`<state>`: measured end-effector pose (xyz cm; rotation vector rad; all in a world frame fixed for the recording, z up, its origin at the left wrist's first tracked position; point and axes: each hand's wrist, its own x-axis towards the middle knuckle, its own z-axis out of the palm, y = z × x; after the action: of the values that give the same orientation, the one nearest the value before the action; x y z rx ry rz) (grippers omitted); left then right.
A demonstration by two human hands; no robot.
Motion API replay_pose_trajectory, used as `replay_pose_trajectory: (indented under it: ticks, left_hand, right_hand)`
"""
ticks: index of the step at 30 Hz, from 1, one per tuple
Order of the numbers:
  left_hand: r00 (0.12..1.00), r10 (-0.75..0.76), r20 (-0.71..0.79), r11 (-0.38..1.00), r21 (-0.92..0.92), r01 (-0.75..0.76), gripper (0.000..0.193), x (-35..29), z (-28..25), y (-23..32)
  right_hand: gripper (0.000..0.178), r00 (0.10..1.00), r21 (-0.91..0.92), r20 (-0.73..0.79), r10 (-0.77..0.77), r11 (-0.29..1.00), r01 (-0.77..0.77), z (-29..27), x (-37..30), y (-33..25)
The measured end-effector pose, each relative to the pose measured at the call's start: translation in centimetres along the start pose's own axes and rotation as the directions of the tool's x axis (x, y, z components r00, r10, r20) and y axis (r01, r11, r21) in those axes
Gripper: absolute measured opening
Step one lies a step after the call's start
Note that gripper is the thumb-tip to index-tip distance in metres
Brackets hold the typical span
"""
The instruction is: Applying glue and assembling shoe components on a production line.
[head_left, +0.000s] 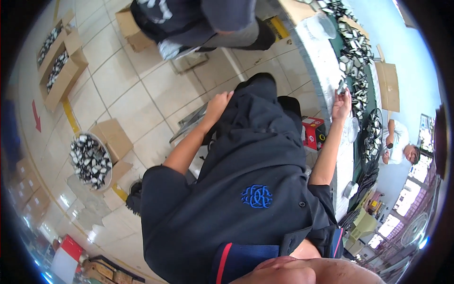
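Note:
My right hand is raised at the edge of the white work table, its fingers closed round a small pale-and-dark part. The part's exact kind is too small to make out. Just past it, many similar black-and-white parts lie heaped along a green conveyor belt. My left hand lies against my dark trouser leg, low beside the seat. Its fingertips are tucked from sight, and nothing shows in it.
Clear plastic tubs stand on the table. A red box is below its edge. Left on the floor are a round basket full of parts and cardboard boxes of parts. One person sits ahead; another is across the belt.

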<state>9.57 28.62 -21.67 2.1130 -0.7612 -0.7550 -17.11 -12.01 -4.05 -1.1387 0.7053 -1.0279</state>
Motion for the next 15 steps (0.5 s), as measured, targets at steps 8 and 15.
replay_pose_trajectory:
  ticks: [8,15]
  left_hand:
    - [0.98,0.01,0.201,0.997,0.072,-0.025,0.054,3.2,0.6,-0.6]
    - [0.482,0.262,0.836,0.559,0.276,-0.782,0.047,28.8,6.8,25.7]
  right_hand:
    - [0.016,0.991,0.256,-0.125,-0.052,0.963,0.083,-1.3,-0.9,1.3]
    - [0.022,0.961,0.325,-0.275,-0.039,0.937,0.131,-1.5,-14.3,-3.6]
